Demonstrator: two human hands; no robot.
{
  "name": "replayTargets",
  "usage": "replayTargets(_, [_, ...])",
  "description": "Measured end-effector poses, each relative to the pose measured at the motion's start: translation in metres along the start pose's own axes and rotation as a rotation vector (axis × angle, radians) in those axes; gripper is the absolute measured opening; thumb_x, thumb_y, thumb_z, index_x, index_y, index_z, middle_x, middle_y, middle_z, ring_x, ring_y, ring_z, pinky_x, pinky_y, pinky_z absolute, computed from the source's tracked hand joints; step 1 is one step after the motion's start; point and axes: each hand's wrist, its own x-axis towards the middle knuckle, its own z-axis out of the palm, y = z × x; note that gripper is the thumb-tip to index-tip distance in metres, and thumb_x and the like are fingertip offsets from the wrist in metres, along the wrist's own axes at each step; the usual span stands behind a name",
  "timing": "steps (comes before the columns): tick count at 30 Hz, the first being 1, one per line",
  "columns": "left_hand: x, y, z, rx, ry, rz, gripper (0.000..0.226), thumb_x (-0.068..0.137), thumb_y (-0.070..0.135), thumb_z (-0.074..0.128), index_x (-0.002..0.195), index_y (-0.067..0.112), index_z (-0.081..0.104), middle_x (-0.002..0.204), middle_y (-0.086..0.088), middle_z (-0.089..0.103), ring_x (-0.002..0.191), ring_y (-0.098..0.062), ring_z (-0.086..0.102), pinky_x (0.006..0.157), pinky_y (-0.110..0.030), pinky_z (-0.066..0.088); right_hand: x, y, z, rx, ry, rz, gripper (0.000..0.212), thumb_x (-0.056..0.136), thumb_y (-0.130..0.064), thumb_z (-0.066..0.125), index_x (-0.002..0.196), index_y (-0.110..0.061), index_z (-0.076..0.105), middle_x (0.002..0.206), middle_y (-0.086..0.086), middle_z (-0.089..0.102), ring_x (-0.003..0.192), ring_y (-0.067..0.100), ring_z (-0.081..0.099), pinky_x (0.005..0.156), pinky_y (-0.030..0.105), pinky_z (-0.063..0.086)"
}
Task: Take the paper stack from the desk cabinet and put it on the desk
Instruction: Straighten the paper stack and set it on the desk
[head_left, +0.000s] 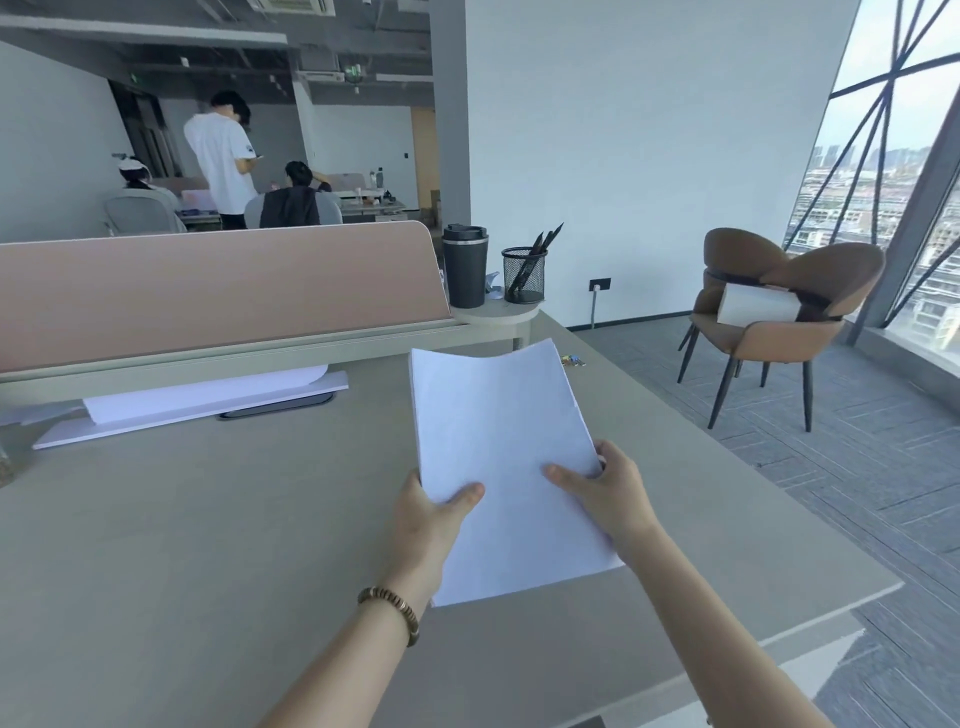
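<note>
A white paper stack (501, 431) is over the right part of the beige desk (208, 545), its far end bowed slightly upward. My left hand (434, 514) grips its left edge, thumb on top. My right hand (605, 491) grips its right edge, thumb on top and fingers underneath. Whether the stack's near end rests on the desk I cannot tell. The desk cabinet is out of view.
A pink divider panel (208, 291) runs along the desk's back. Below it lie white sheets and a board (197, 400). A dark tumbler (465, 265) and mesh pen cup (523, 273) stand at the back right. A brown chair (779, 317) is beyond the desk's right edge. People are in the background.
</note>
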Motion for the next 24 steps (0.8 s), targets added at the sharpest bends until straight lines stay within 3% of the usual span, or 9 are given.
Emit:
replayTargets(2, [0.008,-0.001,0.02,0.021,-0.037,-0.04,0.034,0.078,0.019,0.084,0.102,0.022,0.06,0.097,0.008,0.071,0.08,-0.003,0.066,0.064,-0.025,0.049,0.019,0.007,-0.01,-0.048,-0.004,0.03,0.04,0.067,-0.033,0.087,0.097,-0.02,0.064,0.098,-0.001,0.075,0.089,0.024,0.074,0.083,0.048,0.061])
replayTargets(6, [0.024,-0.002,0.058,0.058,-0.039,-0.134,0.03,0.08,0.021,0.083,0.09,0.017,0.055,0.097,0.0,0.064,0.087,-0.021,0.06,0.075,-0.03,0.046,0.054,0.021,-0.023,-0.128,-0.008,0.104,0.041,0.067,-0.032,0.086,0.098,-0.016,0.066,0.098,0.002,0.075,0.09,0.026,0.073,0.085,0.048,0.06])
replayTargets(9, [0.04,-0.003,0.079,0.075,-0.029,-0.176,0.046,0.082,0.03,0.081,0.106,0.003,0.052,0.101,-0.005,0.057,0.091,-0.024,0.054,0.07,-0.03,0.042,0.079,0.028,-0.029,-0.163,-0.011,0.139,0.041,0.067,-0.033,0.085,0.099,-0.014,0.068,0.099,0.004,0.075,0.092,0.027,0.072,0.084,0.045,0.06])
replayTargets(12, [0.057,-0.003,0.097,0.094,-0.025,-0.162,0.063,0.08,0.038,0.08,0.116,-0.004,0.051,0.101,-0.005,0.058,0.087,-0.024,0.053,0.058,-0.029,0.039,0.104,0.03,-0.033,-0.214,-0.006,0.138,0.038,0.067,-0.034,0.084,0.095,-0.013,0.07,0.097,0.005,0.075,0.09,0.026,0.071,0.076,0.038,0.058])
replayTargets(17, [0.076,0.002,0.116,0.316,-0.093,-0.078,0.052,0.085,0.027,0.075,0.114,0.0,0.042,0.098,-0.006,0.058,0.076,-0.017,0.055,0.056,-0.028,0.042,0.139,0.029,-0.038,-0.375,-0.022,0.133,0.037,0.071,-0.039,0.079,0.09,-0.01,0.066,0.088,0.002,0.068,0.072,0.016,0.061,0.054,0.029,0.043])
replayTargets(19, [0.082,0.001,0.12,0.501,-0.097,-0.002,0.051,0.085,0.034,0.073,0.108,0.005,0.039,0.099,-0.004,0.055,0.085,-0.023,0.06,0.07,-0.034,0.05,0.151,0.029,-0.04,-0.476,-0.02,0.116,0.04,0.07,-0.046,0.076,0.086,-0.012,0.063,0.086,0.001,0.066,0.078,0.021,0.061,0.058,0.031,0.045])
replayTargets(21, [0.089,-0.001,0.126,0.72,-0.087,0.073,0.055,0.083,0.046,0.07,0.106,0.008,0.038,0.111,-0.006,0.055,0.107,-0.032,0.059,0.09,-0.042,0.047,0.16,0.027,-0.041,-0.577,-0.018,0.099,0.039,0.071,-0.05,0.073,0.08,-0.016,0.057,0.081,-0.002,0.062,0.085,0.025,0.058,0.064,0.033,0.044])
replayTargets(24, [0.101,-0.003,0.137,0.8,-0.052,0.084,0.064,0.079,0.052,0.068,0.115,0.006,0.043,0.124,-0.007,0.056,0.121,-0.033,0.052,0.096,-0.044,0.037,0.174,0.026,-0.043,-0.664,-0.002,0.094,0.041,0.072,-0.051,0.072,0.078,-0.016,0.053,0.095,0.006,0.063,0.088,0.025,0.053,0.068,0.032,0.042])
